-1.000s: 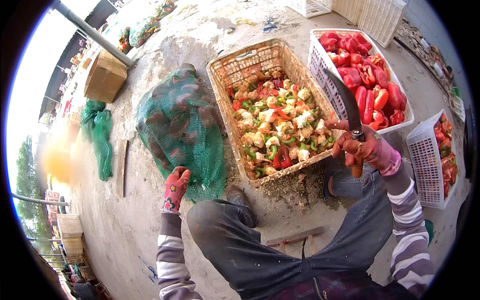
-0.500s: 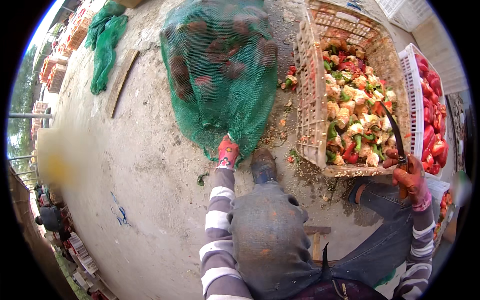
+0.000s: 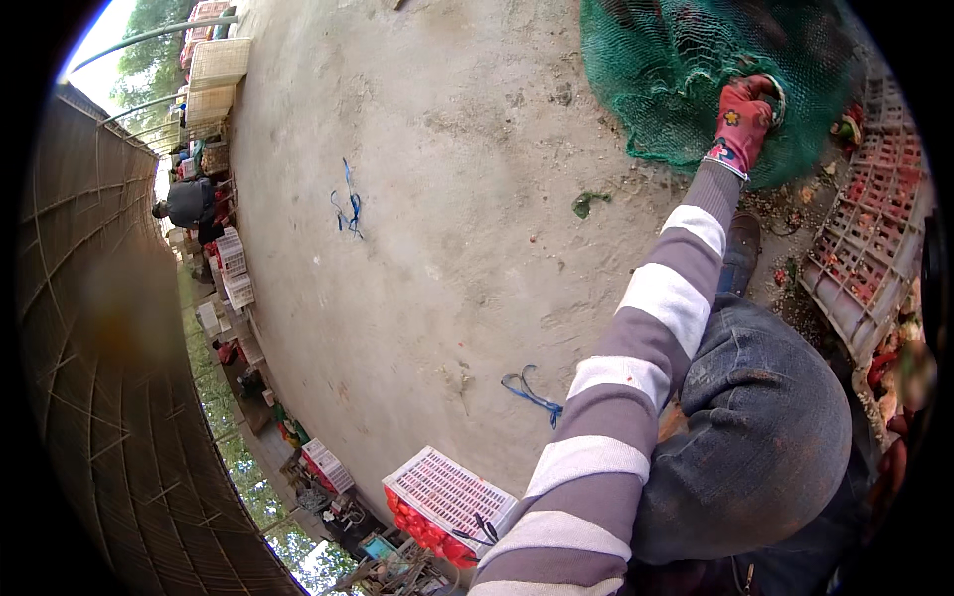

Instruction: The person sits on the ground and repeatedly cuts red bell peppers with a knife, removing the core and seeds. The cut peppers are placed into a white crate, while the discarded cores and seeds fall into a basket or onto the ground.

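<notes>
My left hand (image 3: 745, 117), in a red glove with a flower pattern, is closed on the green mesh bag (image 3: 668, 87) at the upper right. Its fingers curl into the netting, and a pale curved rim (image 3: 779, 103) shows beside them. The bag lies on the concrete, with dark shapes dimly visible through its mesh. My striped sleeve (image 3: 626, 382) reaches up to it past my bent knee (image 3: 760, 427). My right hand is out of the picture, and so is the curved knife it held.
A stained plastic crate (image 3: 870, 209) stands on its side of my boot (image 3: 740, 253), at the right rim. Blue string (image 3: 532, 392) and a scrap of green (image 3: 588, 204) lie on the concrete floor (image 3: 427, 288). A crate of red peppers (image 3: 447, 497) stands at the lower left. Farther off, a person (image 3: 191, 204) is among crates.
The view has swung left, so the mesh bag and crate now sit farther right. My left hand still grips the bag. My right hand and its knife have gone out of view.
</notes>
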Demonstrator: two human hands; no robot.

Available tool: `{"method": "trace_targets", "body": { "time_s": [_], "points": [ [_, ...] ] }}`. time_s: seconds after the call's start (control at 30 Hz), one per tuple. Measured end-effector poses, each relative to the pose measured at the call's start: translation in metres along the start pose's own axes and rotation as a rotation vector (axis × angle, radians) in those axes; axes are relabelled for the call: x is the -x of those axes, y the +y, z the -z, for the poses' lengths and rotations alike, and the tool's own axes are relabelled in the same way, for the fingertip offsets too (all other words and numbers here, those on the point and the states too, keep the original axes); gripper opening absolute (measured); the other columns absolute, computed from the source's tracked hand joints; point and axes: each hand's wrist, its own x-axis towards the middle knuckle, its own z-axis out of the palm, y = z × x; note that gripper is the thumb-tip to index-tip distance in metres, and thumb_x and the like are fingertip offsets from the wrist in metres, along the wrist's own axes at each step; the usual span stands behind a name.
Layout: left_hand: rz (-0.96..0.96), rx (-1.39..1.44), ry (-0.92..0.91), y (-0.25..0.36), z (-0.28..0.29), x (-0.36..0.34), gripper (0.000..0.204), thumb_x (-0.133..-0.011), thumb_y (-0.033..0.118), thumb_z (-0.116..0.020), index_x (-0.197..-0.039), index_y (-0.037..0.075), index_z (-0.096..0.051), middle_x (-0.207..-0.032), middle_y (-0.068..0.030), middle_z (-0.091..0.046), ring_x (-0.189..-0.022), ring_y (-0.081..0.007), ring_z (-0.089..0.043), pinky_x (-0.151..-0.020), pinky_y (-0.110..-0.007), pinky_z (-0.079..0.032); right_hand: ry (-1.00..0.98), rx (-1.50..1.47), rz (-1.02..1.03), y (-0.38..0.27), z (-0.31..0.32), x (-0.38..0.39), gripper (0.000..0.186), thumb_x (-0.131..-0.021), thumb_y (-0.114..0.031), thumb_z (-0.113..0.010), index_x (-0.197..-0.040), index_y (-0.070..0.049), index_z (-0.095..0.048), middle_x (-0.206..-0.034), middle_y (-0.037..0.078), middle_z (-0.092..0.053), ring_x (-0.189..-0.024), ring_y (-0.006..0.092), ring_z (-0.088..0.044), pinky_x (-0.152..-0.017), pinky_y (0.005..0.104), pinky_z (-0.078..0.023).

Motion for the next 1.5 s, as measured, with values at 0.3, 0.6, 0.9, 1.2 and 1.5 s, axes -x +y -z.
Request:
{"method": "trace_targets", "body": {
  "time_s": [0.3, 0.6, 0.9, 1.2, 1.5],
  "points": [
    [-0.258, -0.908, -0.267, -0.050, 0.027, 0.004, 0.025, -0.083, 0.009, -0.054, -0.106, 0.005, -0.061, -0.104, -0.0162, -0.063, -0.093, -0.0340, -0.061, -0.078, -0.039, -0.049, 0.305, -0.919, -0.947, 0.033, -0.020, 0.019, 0.056, -0.074, -0.018, -0.059, -0.125, 0.003, -0.046, -0.094, 0.009, -0.060, -0.054, 0.0050, -0.048, -0.050, 0.0167, -0.039],
    [-0.422, -1.829, -0.397, -0.055, 0.087, -0.085, 0.039, -0.082, 0.020, -0.054, -0.118, 0.007, -0.059, -0.123, -0.0149, -0.058, -0.111, -0.0333, -0.055, -0.096, -0.042, -0.042, 0.287, -0.986, -1.109, 0.030, -0.006, 0.020, 0.058, -0.068, -0.016, -0.061, -0.121, 0.004, -0.048, -0.089, 0.012, -0.062, -0.052, 0.0072, -0.053, -0.043, 0.0172, -0.039],
    [-0.177, -2.089, -0.395, -0.003, 0.151, -0.142, 0.042, -0.081, 0.026, -0.058, -0.118, 0.007, -0.059, -0.121, -0.0143, -0.059, -0.105, -0.0333, -0.058, -0.092, -0.041, -0.045, 0.256, -1.067, -1.125, 0.030, -0.002, 0.006, 0.060, -0.064, -0.014, -0.063, -0.119, 0.004, -0.048, -0.087, 0.013, -0.062, -0.051, 0.0084, -0.053, -0.045, 0.0183, -0.041],
    [-0.116, -2.093, -0.425, 0.004, 0.162, -0.131, 0.046, -0.080, 0.031, -0.063, -0.119, 0.007, -0.060, -0.120, -0.0138, -0.061, -0.099, -0.0332, -0.062, -0.088, -0.039, -0.048, 0.228, -1.051, -1.162, 0.028, -0.005, -0.007, 0.056, -0.069, -0.008, -0.058, -0.122, 0.005, -0.047, -0.091, 0.012, -0.063, -0.050, 0.0077, -0.052, -0.045, 0.0187, -0.040],
    [0.299, -0.333, -0.022, 0.043, 0.114, 0.060, 0.059, -0.076, 0.028, -0.071, -0.127, 0.008, -0.049, -0.117, -0.0114, -0.060, -0.110, -0.0259, -0.056, -0.086, -0.037, -0.048, 0.138, -1.083, -1.041, -0.006, 0.015, -0.003, 0.052, -0.071, -0.005, -0.057, -0.122, 0.004, -0.050, -0.093, 0.011, -0.063, -0.059, 0.0074, -0.055, -0.056, 0.0191, -0.046]
  ]
}}
